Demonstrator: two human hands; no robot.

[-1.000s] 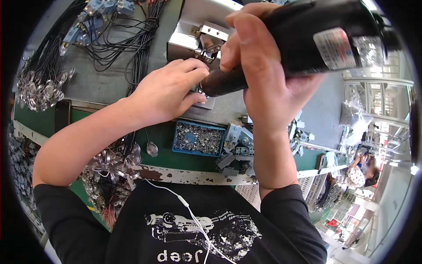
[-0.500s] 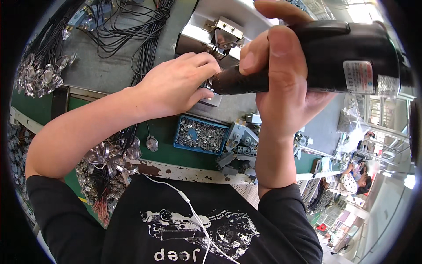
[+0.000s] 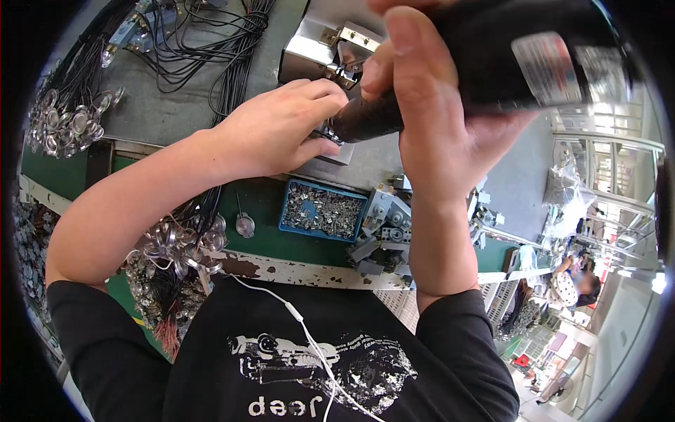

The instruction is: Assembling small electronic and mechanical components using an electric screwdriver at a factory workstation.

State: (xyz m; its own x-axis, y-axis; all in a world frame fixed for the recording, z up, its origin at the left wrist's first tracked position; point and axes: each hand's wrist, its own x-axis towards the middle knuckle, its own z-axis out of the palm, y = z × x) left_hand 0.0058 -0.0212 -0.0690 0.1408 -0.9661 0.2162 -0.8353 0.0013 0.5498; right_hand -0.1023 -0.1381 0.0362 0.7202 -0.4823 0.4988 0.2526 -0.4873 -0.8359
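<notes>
My right hand point(image 3: 439, 116) is wrapped around a thick black electric screwdriver point(image 3: 485, 60), whose body is blurred by motion. Its narrow nose slants down to the left and ends at the fingers of my left hand point(image 3: 278, 126). That hand is closed in a pinch around a small piece at the nose's end. My fingers and the tool cover most of the piece, so I cannot make out its kind. Just below the pinch, a metal block point(image 3: 336, 156) shows. Beyond both hands stands a shiny metal fixture point(image 3: 304, 50) with brass-coloured fittings.
A blue tray point(image 3: 308, 209) of small metal pieces sits nearer me, beside grey switch-like parts point(image 3: 387, 225). Black cables point(image 3: 239, 49) run along the far left, with round metal ends point(image 3: 74, 125) bunched there. More round-ended cables point(image 3: 179, 243) hang by the chipped white edge point(image 3: 302, 275).
The screwdriver's rear end has swung up and away, and my right hand has shifted slightly left with it. My left hand keeps its pinch in nearly the same place.
</notes>
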